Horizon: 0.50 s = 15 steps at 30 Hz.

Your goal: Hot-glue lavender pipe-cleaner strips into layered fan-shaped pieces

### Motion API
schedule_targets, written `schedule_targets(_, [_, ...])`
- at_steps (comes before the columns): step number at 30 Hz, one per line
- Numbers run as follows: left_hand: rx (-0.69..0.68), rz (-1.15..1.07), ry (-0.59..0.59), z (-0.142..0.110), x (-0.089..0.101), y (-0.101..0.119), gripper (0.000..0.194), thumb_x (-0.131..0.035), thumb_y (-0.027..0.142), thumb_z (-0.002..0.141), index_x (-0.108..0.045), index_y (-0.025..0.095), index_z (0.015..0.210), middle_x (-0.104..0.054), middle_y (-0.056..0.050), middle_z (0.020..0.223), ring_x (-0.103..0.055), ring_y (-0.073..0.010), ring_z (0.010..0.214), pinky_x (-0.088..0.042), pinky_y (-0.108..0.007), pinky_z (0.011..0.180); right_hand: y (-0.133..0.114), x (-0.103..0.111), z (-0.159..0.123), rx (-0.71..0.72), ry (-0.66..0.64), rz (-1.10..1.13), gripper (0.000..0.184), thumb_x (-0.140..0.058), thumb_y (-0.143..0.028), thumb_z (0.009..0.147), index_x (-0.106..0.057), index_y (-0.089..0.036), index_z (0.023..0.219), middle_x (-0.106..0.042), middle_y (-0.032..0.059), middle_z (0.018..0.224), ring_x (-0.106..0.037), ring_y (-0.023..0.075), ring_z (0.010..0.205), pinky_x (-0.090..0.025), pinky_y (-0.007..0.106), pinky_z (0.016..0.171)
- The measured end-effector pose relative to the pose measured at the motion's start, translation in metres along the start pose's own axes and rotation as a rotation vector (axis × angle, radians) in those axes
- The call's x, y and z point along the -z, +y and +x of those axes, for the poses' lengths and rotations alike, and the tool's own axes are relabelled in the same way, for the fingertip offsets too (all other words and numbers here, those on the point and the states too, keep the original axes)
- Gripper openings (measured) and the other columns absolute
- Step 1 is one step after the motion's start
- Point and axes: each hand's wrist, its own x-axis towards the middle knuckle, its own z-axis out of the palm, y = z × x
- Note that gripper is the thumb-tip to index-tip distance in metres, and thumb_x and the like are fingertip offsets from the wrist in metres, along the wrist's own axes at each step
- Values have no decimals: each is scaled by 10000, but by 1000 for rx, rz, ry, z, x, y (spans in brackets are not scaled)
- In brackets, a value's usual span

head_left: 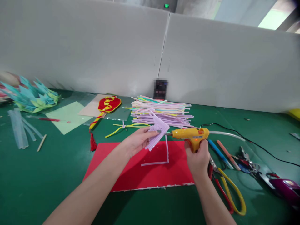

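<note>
My left hand point(140, 139) pinches a layered piece of bent lilac pipe cleaners point(161, 126), raised above a red board point(131, 176). In my right hand point(198, 156) is a yellow hot glue gun point(189, 133), gripped by its handle, with a small orange light on its body. Its nozzle points left and meets the edge of the lilac piece, though I cannot tell if they touch. A clear glue stick point(226, 134) sticks out of the gun's back. On the board lies a single lilac pipe cleaner point(156, 163) bent to a corner.
Behind the board lies a pile of pastel pipe cleaners point(161, 112). Pliers point(211, 162), scissors with yellow and red handles point(234, 190) and keys point(253, 167) lie right. A red fan-shaped ornament point(109, 104) and teal paper-like flowers point(35, 95) are left. A black cord point(264, 150) crosses the right side.
</note>
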Motion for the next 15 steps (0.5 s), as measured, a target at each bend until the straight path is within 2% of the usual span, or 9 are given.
schedule_targets(5, [-5, -8, -17, 2, 1, -1, 107, -702, 158, 684, -663, 148, 783, -650, -7, 754, -584, -75, 640, -461, -169, 611, 0, 1, 0, 10, -23, 12, 264, -559, -426, 707, -392, -226, 746, -459, -30, 584, -445, 138, 479, -346, 240, 468])
schedule_targets(9, [-5, 5, -8, 3, 2, -2, 158, -727, 182, 661, -658, 144, 798, -643, -2, 738, -576, -72, 618, -461, -169, 602, 1, 2, 0, -6, -39, 4, 250, -542, -419, 716, -379, -230, 738, -466, -25, 587, -450, 145, 485, -340, 243, 466])
schedule_targets(15, [-2, -22, -34, 2, 2, -1, 150, -718, 166, 666, -656, 138, 800, -660, -21, 795, -590, -86, 675, -467, -177, 630, 2, 1, 0, 2, -50, -8, 242, -535, -409, 726, -369, -233, 737, -450, -29, 581, -434, 142, 480, -334, 239, 467])
